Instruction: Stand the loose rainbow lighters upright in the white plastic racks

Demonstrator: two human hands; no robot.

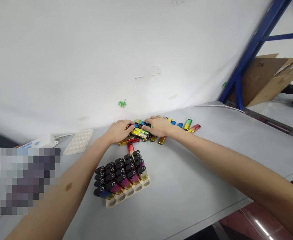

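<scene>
Both arms reach far across a grey table (191,173) to a heap of colourful lighters (139,133) lying against the white wall. My left hand (120,129) rests on the heap's left side, its fingers curled round some lighters. My right hand (158,126) covers the right side, fingers closed over others. More lighters (190,126) lie in a row to the right of that hand. Nearer to me stands a cream holder tray (129,196) with several lighters (120,173) set upright in it, black caps up; its front row of holes is unfilled.
A second white holder tray (79,141) lies at the left by the wall, beside a white power strip (40,141). A white cable (216,106) runs along the wall. A blue rack post (251,53) and cardboard boxes (268,78) stand at the right. A blurred patch covers the lower left.
</scene>
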